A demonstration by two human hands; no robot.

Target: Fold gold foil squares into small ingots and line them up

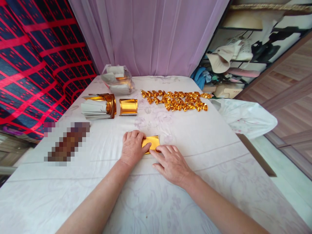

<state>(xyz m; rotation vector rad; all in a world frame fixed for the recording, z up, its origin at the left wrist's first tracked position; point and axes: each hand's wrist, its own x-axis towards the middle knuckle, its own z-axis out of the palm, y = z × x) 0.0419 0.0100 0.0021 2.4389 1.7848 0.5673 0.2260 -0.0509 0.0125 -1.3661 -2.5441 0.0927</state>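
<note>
A small gold foil sheet (152, 142) lies flat on the white floral cloth (170, 195) in front of me. My left hand (132, 147) rests palm down on the sheet's left edge, thumb pressing onto the foil. My right hand (172, 162) lies flat beside it, fingertips touching the sheet's lower right edge. Neither hand grips the foil; both press on it.
Farther back lie a curled gold sheet (128, 107), a stack of gold-and-white papers (98, 107), a clear bag of papers (118, 79) and several folded gold pieces (176, 100) in rows. A blurred patch (67, 143) is at left. The table edge drops off at right.
</note>
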